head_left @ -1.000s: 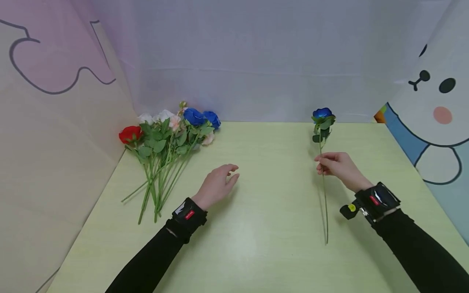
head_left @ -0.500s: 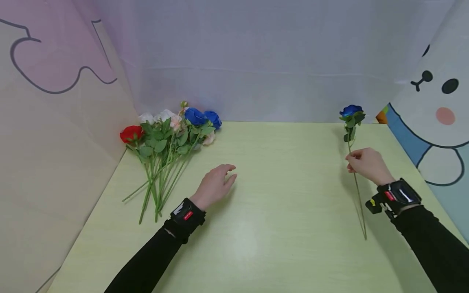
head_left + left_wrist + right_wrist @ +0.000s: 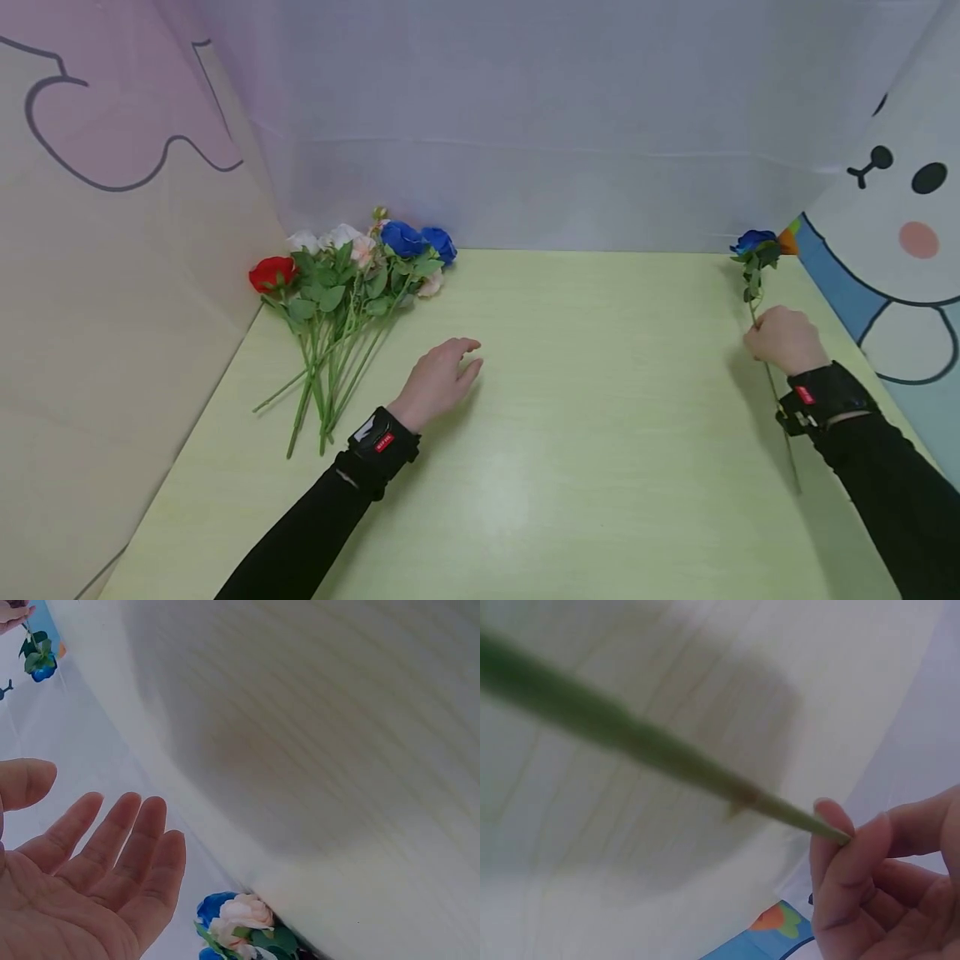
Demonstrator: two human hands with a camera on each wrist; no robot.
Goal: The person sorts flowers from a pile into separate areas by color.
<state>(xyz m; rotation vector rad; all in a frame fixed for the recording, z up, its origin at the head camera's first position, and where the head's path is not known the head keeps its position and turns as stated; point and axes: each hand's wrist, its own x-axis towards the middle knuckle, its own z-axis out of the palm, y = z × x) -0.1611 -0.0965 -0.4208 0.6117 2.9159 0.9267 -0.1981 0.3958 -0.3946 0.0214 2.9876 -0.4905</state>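
My right hand (image 3: 786,340) pinches the green stem of a blue artificial rose (image 3: 754,242) over the right side of the table. The bloom points toward the back edge, and the stem's lower end passes behind the wrist strap. In the right wrist view the stem (image 3: 645,739) runs up close to the camera, held between thumb and fingers (image 3: 855,855). My left hand (image 3: 442,379) hovers over the middle of the table with its fingers (image 3: 127,840) loosely extended, holding nothing. Nearest to it on the left lies a pile of artificial flowers (image 3: 330,287) with crossing stems.
The pile has a red rose (image 3: 272,274), white and pale pink blooms, and blue roses (image 3: 403,239) at the table's back left. A pale curtain (image 3: 525,125) stands behind the table (image 3: 570,433); printed cartoon sheets flank both sides.
My right hand has carried the blue rose to the right, and its stem now tilts more. The bloom has dipped slightly in the last half second. My left hand has stayed nearly still.
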